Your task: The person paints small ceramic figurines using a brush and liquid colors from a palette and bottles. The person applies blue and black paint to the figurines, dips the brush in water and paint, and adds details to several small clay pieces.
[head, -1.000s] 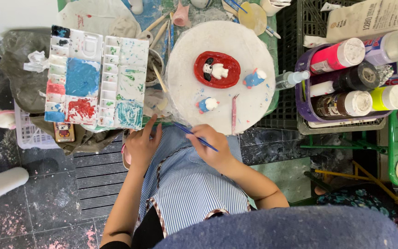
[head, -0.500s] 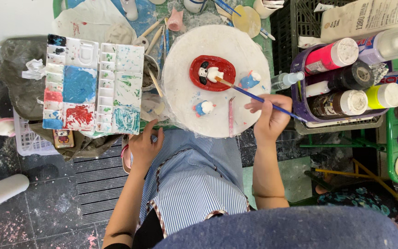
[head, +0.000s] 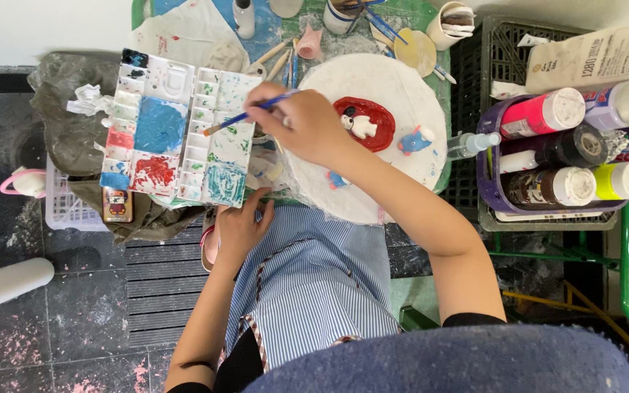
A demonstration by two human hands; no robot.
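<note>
Over the palette point(head: 172, 131), the right hand point(head: 303, 124) pinches a blue brush point(head: 245, 116), tip angled down into a paint well, while the left hand point(head: 242, 229) grips the palette's near edge, steadying it.

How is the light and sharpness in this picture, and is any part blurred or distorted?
Head view: light is soft and even, with weak shadows and no strong glare; the paint palette and right hand with its paintbrush are sharp; the blue cloth at the bottom edge is close and blurred; edges bend slightly from the wide lens.
</note>
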